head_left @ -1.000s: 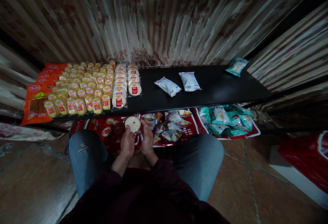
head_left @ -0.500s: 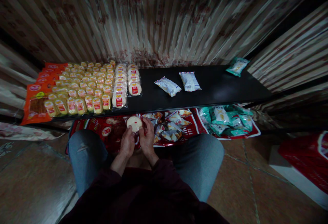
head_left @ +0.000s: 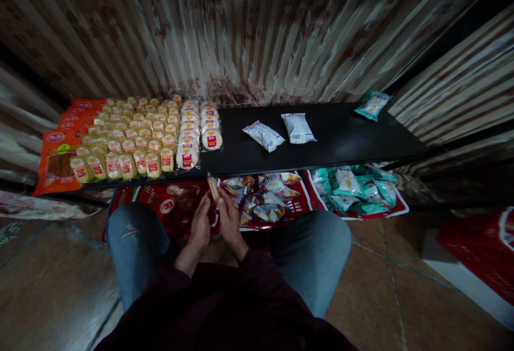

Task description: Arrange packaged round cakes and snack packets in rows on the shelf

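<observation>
A round, pale rice cracker (head_left: 213,187) in a clear wrapper is held edge-on just in front of the shelf's front edge. My right hand (head_left: 229,221) grips it with the fingers closed against its right face. My left hand (head_left: 201,223) is curled at its lower left side, fingertips close against it; part of this contact is hidden. Below the hands is a red bag (head_left: 148,201) with a few wrapped round crackers inside. On the black shelf (head_left: 341,131), similar round crackers (head_left: 187,150) stand in overlapping rows.
Left of the round crackers are rows of yellow wrapped cakes (head_left: 128,144) and orange packets (head_left: 60,163). Two white-blue packets (head_left: 297,127) and a green packet (head_left: 372,105) lie farther right. Red bags below hold striped snack packets (head_left: 273,195) and green packets (head_left: 361,187). A curtain (head_left: 257,29) hangs behind.
The rice cracker has turned from facing me to edge-on. My hands have come closer together around it. The items on the shelf stay in place.
</observation>
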